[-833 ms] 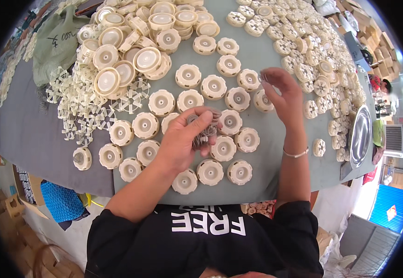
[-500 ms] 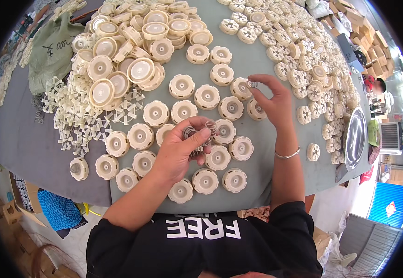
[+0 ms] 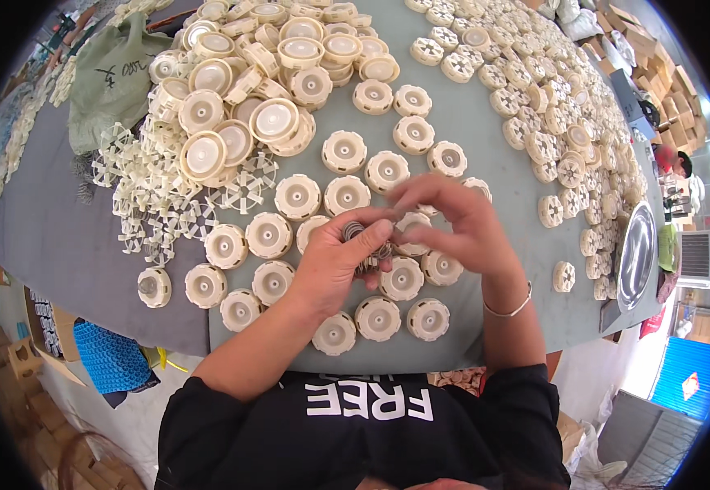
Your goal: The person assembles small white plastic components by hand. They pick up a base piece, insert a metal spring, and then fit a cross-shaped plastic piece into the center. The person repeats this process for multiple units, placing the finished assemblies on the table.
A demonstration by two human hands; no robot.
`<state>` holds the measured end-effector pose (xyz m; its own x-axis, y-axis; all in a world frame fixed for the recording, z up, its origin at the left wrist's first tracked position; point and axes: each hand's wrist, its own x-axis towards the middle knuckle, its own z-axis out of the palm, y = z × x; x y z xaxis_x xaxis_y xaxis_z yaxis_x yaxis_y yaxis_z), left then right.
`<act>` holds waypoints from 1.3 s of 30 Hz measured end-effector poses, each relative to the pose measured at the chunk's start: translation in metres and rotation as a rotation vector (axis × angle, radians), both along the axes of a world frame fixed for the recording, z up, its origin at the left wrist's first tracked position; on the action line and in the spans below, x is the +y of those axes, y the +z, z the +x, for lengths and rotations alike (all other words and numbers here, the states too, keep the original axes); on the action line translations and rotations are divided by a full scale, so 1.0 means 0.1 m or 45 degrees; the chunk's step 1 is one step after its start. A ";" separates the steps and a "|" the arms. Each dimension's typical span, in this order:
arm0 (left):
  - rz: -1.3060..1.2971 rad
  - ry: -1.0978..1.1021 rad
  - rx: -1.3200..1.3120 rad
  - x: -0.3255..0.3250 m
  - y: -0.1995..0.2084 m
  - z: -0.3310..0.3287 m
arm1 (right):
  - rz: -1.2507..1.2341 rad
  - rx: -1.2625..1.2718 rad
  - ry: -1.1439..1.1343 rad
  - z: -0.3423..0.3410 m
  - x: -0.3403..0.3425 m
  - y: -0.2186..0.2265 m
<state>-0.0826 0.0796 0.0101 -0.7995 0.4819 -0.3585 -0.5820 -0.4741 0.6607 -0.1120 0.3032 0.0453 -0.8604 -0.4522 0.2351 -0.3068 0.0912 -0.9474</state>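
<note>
My left hand [image 3: 330,265] holds a small stack of grey metal rings [image 3: 363,237] between thumb and fingers, just above the table. My right hand [image 3: 461,229] has come in against it, and its fingertips pinch at the right side of the stack. Beneath and around both hands lie rows of round cream plastic caps [image 3: 378,318] with toothed rims, flat on the grey-green table [image 3: 494,327]. Some of the caps are hidden under my hands.
A heap of larger cream caps [image 3: 249,98] lies at the back left, with spoked star-shaped inserts [image 3: 167,188] beside it and a green bag [image 3: 114,77]. Many cross-topped caps [image 3: 551,98] cover the right. A metal bowl [image 3: 637,253] sits at the right edge, a blue basket [image 3: 114,359] below left.
My right hand has come back from the caps on the right and now meets my left hand at the rings. My left hand has stayed over the rows.
</note>
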 end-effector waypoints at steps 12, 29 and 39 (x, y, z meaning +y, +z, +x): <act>0.263 0.067 -0.065 -0.05 -0.03 -0.03 | 1.102 0.049 -0.450 -1.17 0.29 -0.07; -0.271 -0.008 0.256 -0.09 -0.01 -0.08 | 0.535 0.557 -0.114 -0.09 -0.31 0.17; -0.158 0.124 0.347 -0.06 0.01 -0.06 | 0.318 0.329 -0.127 -0.11 -0.20 0.14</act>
<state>-0.0889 0.0733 0.0113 -0.9146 0.3643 -0.1758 -0.3312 -0.4251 0.8424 -0.1226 0.2833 0.0589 -0.8296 -0.4402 0.3434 -0.5110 0.3511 -0.7846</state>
